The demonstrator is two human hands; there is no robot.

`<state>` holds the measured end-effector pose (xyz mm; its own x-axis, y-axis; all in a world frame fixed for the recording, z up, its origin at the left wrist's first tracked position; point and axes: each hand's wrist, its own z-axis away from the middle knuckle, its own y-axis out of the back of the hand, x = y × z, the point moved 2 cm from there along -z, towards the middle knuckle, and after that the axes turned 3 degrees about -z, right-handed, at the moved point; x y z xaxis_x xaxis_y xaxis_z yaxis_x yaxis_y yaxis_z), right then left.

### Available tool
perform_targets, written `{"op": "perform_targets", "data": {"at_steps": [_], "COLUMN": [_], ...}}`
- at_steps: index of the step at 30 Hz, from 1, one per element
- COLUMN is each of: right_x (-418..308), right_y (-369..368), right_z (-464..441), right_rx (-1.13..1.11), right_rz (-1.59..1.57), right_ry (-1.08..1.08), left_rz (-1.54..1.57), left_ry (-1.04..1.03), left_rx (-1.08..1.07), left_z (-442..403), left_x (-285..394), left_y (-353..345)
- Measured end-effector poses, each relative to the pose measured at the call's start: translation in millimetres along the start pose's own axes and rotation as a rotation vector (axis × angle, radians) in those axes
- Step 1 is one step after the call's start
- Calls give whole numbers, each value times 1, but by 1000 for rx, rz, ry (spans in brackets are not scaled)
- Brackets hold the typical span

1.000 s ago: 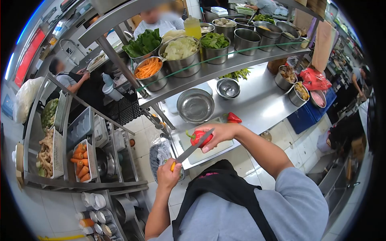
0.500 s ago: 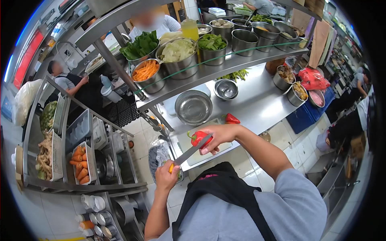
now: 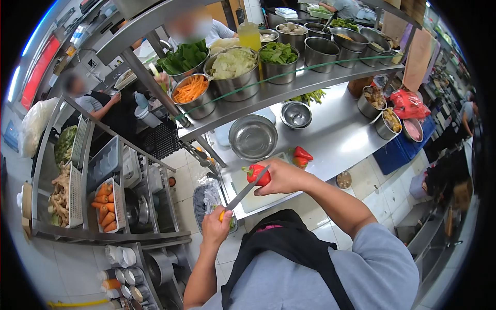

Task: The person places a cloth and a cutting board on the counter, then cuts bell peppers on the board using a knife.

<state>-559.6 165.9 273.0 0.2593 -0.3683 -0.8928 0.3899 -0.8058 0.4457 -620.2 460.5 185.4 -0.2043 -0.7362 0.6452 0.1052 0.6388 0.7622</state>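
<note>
My left hand [image 3: 214, 228] is closed around the yellow handle of a knife [image 3: 241, 195]. Its long blade slants up and to the right, across the red bell pepper [image 3: 265, 179] near the green stem. Wrapped around the pepper's right side is my right hand [image 3: 285, 177], which holds it in the air over a pale cutting board [image 3: 248, 204]. Whether the blade has entered the flesh, I cannot tell. More red pepper [image 3: 302, 156] lies on the steel counter just beyond my right hand.
A large metal bowl [image 3: 252, 137] stands beyond the board, with smaller bowls [image 3: 296, 114] to its right. Overhead, a steel shelf [image 3: 232, 106] carries containers of vegetables. A lined bin [image 3: 205, 199] sits at the left, beside a rack with carrots [image 3: 105, 206]. Other people work nearby.
The knife stands a little steeper against the pepper, and my right hand's fingers have shifted around it. More of the red pepper on the counter shows as the view moves slightly.
</note>
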Motion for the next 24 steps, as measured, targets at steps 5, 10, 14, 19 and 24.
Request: {"op": "perform_targets", "data": {"at_steps": [5,10,14,19,24], "right_x": [-16,-13,-15,-7,17], "right_y": [0,-7,-8,2,-18], "right_z": [1,4,8,-1,6], "right_rx": [59,100,157,-76,83], "right_rz": [104,231,266,-329,-40], "right_ry": [-18,-107,-68,-399,-352], "left_rz": [1,-1,-5,-41,-84], "left_ry": [3,25,65,139,212], "left_rx": [22,50,33,-30,-92], "left_z": [-1,3,6,10,13], "left_x": [0,-5,-13,-4,-8], "left_y": [3,-1,-7,-1,-11]}}
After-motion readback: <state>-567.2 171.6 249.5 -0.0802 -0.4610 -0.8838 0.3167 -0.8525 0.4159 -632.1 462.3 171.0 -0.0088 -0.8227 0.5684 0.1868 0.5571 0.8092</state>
